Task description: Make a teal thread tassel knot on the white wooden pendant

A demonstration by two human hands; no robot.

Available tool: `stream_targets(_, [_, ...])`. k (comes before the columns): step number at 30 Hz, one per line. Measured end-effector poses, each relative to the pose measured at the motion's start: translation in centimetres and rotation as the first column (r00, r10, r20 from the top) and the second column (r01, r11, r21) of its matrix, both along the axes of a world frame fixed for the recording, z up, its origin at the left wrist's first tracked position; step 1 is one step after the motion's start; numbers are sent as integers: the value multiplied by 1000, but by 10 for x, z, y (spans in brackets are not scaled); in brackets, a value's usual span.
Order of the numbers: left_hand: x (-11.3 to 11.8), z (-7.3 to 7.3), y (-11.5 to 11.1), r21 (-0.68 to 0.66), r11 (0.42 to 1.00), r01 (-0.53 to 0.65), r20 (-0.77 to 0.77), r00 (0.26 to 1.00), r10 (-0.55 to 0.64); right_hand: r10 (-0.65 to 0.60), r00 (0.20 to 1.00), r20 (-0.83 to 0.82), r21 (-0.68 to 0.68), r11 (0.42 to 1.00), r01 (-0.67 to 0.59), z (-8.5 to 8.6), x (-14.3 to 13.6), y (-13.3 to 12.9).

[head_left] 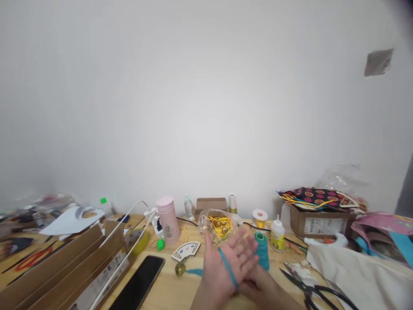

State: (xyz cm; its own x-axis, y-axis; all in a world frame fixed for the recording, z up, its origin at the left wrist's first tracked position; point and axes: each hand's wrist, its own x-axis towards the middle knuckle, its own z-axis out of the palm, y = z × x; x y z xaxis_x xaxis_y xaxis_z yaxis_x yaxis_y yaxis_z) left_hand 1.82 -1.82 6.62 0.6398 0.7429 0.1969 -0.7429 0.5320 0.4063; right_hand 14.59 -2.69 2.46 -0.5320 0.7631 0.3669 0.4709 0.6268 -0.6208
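Head view: left hand (232, 259) palm-up, fingers loosely spread, turquoise cord (228, 268) across palm; right hand (262, 280) partly behind, finger state can't tell.

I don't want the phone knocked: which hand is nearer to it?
Left. The left hand, palm showing, is on the phone's right; the right hand is farther right, partly hidden behind the left.

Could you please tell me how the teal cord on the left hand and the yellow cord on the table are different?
Colour: the teal cord is blue-green, while the yellow cord is golden.
Arrangement: the teal cord shows as a narrow band across the open left hand; the yellow cord is a loose tangle.
Place: the teal cord is nearer the camera; the yellow cord lies farther back, in clear plastic.
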Motion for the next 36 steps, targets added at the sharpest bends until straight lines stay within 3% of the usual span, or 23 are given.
stream_targets(3, [-6,-11,21,-33,997,-71,46,996,72,-39,989,146,40,999,33,0,7,-8])
stream_targets(7, [-7,-28,26,-74,995,-70,17,997,71,-140,942,304,244,968,65,0,11,-6])
stream_targets(11, [-3,-32,20,-113,986,-127,-40,992,123,-168,951,259,375,925,61,-4,10,0])
stream_targets(14, [-5,-21,17,-94,966,-241,-8,971,241,-156,971,184,428,902,64,6,12,8])
stream_targets(19, [-21,24,10,-48,922,-384,172,906,387,-197,970,144,511,854,98,63,28,45])
stream_targets(22, [-33,45,2,1,928,-372,315,881,352,-242,965,101,540,828,151,103,42,67])
stream_targets(24, [-41,49,-2,27,937,-348,395,865,310,-282,959,37,560,800,214,128,51,75])
stream_targets(28, [-59,34,-9,4,918,-396,544,771,331,-358,919,-163,571,725,384,168,63,74])
stream_targets(31, [-78,14,-10,-74,879,-471,573,701,424,-304,867,-394,530,696,485,194,67,64])
stream_targets(36, [-124,-17,-10,-159,750,-642,525,588,615,-245,755,-608,334,784,523,229,74,34])
